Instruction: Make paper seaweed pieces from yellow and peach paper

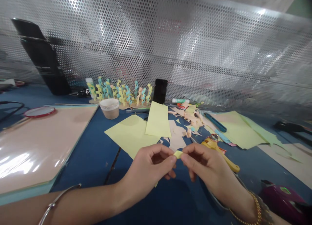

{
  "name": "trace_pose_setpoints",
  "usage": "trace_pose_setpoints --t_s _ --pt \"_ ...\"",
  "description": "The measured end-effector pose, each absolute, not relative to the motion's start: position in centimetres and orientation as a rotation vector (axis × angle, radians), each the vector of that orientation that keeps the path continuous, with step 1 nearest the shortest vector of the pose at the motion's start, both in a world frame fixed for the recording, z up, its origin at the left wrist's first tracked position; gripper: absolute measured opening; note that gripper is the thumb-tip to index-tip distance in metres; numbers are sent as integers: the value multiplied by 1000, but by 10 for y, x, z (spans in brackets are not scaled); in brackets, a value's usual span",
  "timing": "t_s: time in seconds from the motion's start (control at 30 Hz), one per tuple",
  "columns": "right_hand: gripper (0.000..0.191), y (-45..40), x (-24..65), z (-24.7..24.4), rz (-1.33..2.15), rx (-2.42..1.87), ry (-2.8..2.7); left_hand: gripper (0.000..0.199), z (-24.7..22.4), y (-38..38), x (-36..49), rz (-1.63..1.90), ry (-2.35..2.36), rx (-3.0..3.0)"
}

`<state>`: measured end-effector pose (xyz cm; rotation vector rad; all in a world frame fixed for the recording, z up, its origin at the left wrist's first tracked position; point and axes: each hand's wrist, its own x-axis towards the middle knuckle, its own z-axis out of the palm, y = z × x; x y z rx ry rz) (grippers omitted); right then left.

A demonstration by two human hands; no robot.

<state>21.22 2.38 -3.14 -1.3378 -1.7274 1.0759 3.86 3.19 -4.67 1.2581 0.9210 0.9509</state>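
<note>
Small yellow paper piece: held between the two hands, above the near part of the blue tabletop; too small to tell whether it is creased.
Left hand: thumb and forefinger closed on the piece's left end, the other fingers loosely curled.
Right hand: thumb and forefinger closed on its right end, the other fingers curled beneath.
Step at the fingertips: seemingly fine folding or shaping, judging by the two-ended pinch.
Next move on the paper: calls for a light, even hold at both ends, since so small a piece could slip or crumple.
Yellow sheets: a narrow one overlaps a larger one just beyond the hands.
Yellow-handled tool: beside the right hand, not gripped.
Paper scraps: heaped past the sheets, near a blue cutter.
Far side: white cup, twisted paper strips standing in a row, and a dark phone.
</note>
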Motion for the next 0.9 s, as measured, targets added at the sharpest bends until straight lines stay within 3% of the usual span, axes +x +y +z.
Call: trace_pose_setpoints --t_s 0.9 --pt "23 21 211 -28 1039 -1364 -1753 21 -48 34 39 1003 989 1249"
